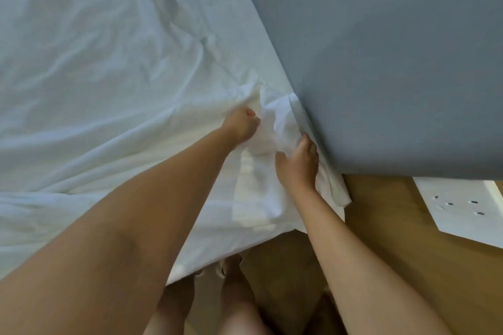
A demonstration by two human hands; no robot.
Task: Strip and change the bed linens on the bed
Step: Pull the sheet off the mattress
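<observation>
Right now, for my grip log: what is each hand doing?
Left hand: grips the white sheet.
Right hand: grips the bunched sheet corner by the grey headboard.

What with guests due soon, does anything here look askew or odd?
The white sheet is bunched and crumpled at the corner beside the grey headboard, where the left hand and right hand grip it. Nothing looks torn or spilled.

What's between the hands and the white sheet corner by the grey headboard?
Nothing visible. The left hand and right hand both already grip the crumpled white fabric bed sheet at its corner. The flat grey headboard panel sits tight against that corner, beside the right hand.
</observation>
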